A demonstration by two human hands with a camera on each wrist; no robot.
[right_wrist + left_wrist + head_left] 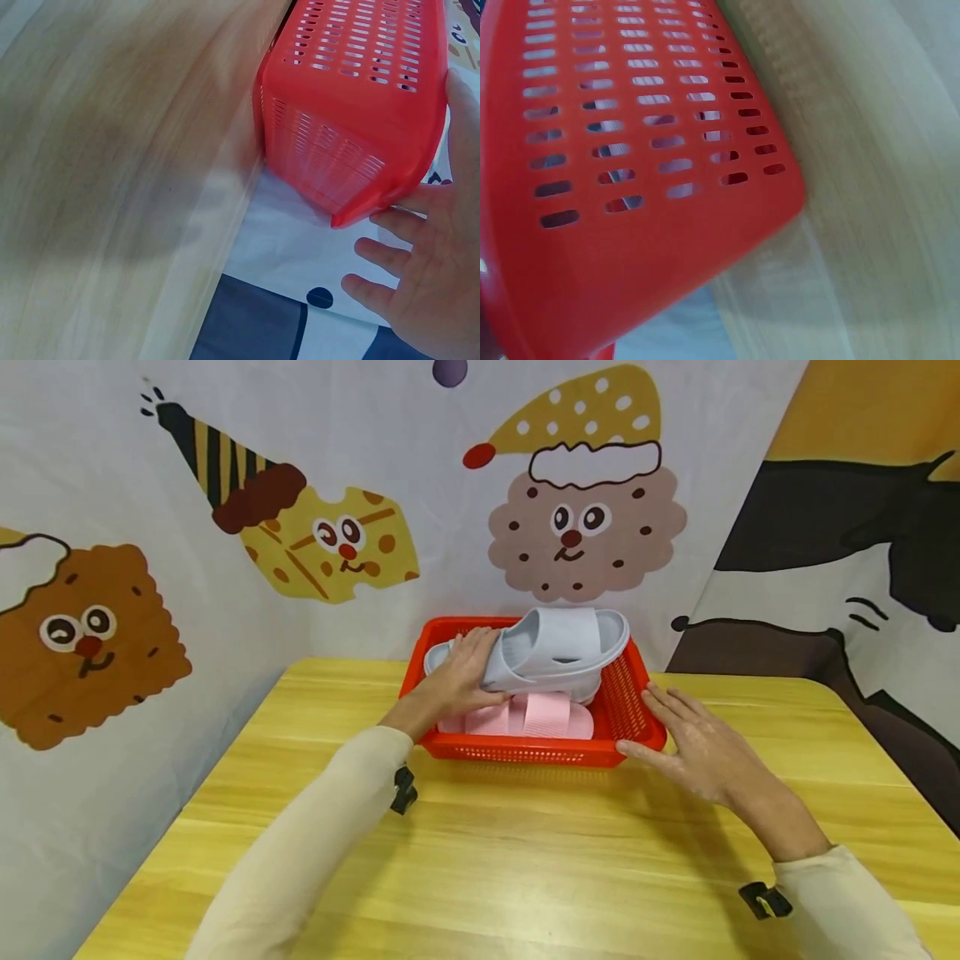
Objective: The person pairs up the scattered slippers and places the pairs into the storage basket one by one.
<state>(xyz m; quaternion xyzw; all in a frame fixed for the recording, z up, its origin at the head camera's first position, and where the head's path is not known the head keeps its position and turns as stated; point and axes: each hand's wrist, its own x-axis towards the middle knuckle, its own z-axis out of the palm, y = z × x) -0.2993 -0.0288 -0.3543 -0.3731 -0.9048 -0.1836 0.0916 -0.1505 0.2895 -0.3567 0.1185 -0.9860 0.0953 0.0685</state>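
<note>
A red plastic basket (525, 748) stands near the far edge of the table. Inside it lie light grey slippers (570, 639), the upper one tilted with its toe end to the right. In front of them lies a pink slipper (546, 717). My left hand (456, 681) grips the upper grey slipper at its left end, fingers over it and thumb toward the front. My right hand (701, 747) is spread at the basket's right front corner, fingertips at the rim. In the right wrist view, the right hand (427, 262) has straight, parted fingers against the basket (352, 120).
The wooden table (510, 860) stretches in front of the basket. A white cloth backdrop (450, 543) with cartoon food figures hangs right behind the table. In the left wrist view the basket's perforated side (645, 247) fills much of the picture.
</note>
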